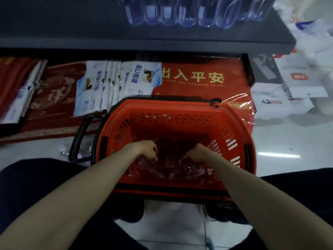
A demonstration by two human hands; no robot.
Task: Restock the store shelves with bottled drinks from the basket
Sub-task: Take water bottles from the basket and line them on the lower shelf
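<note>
- Far left, on the low shelf: a dark red mat (54, 98) with gold patterns lying flat, and more red stuff stacked at the very edge.
- Next along, a bunch of white and blue packets (117, 82) stood on the mat in a row, leaning a bit.
- The basket's black handle (79, 139) is folded down on its left side, over the floor tiles.
- The left hand (147, 150) is down inside the red basket (180, 127), fingers curled round one of the clear bottles (176, 170) lying in the bottom.
- Those bottles are all on their sides in a heap at the near end of the basket, which sits on the floor right in front of the person's knees.
- Up top, the dark upper shelf (144, 42) has a row of water bottles (180, 15) standing along it, pretty blurry.
- The right hand (198, 153) is also in the basket, knuckles up and fingers tucked down into the heap. Can't tell if it's actually got hold of one.
- Behind the basket, a shrink-wrapped red doormat (207, 69) with gold characters.
- Far right, white boxes (279, 100) piled on the floor.
</note>
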